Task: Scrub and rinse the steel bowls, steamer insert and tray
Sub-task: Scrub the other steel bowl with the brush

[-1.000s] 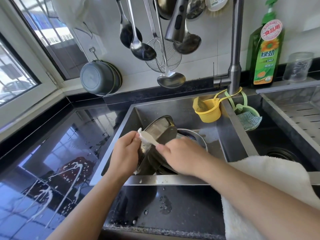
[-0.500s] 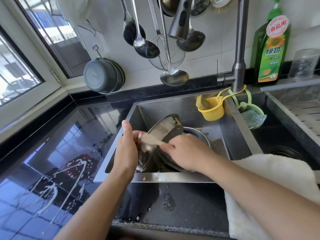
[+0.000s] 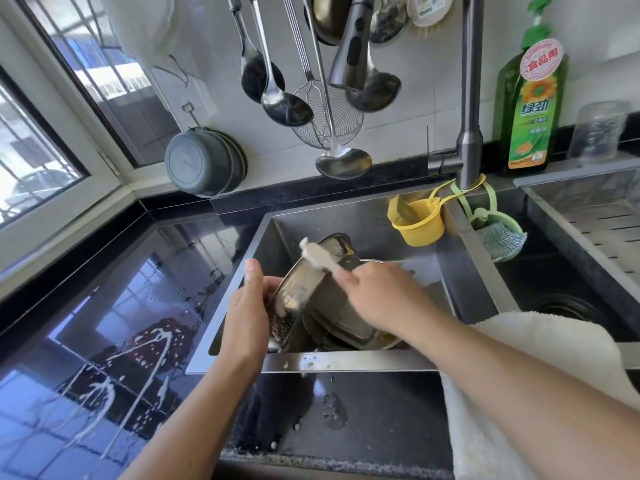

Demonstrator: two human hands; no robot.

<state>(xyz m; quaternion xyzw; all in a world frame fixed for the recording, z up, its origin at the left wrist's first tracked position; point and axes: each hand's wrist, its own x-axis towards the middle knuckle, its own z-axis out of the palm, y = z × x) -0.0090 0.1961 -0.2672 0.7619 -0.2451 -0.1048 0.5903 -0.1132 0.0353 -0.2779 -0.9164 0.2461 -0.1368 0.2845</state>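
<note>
A steel steamer insert (image 3: 299, 296) with a perforated bottom stands tilted on its edge in the left sink basin (image 3: 374, 220). My left hand (image 3: 247, 310) grips its left rim, thumb raised. My right hand (image 3: 377, 299) holds a white scrub brush (image 3: 320, 256), whose head lies against the insert's upper rim. Under my right hand lie more steel bowls (image 3: 346, 327), partly hidden by the insert and my hand.
A faucet (image 3: 469, 98) rises behind the sink with a yellow holder (image 3: 420, 225) and a green scourer (image 3: 500, 240) hung on it. Ladles and a wire skimmer (image 3: 329, 116) hang on the wall. Green dish soap (image 3: 530, 98) back right. White towel (image 3: 519, 375) over the sink's front edge. Wet black counter (image 3: 121, 323) at left.
The brush has slid from the insert's left side up to its upper rim. My left thumb has lifted off the rim. The view has shifted slightly.
</note>
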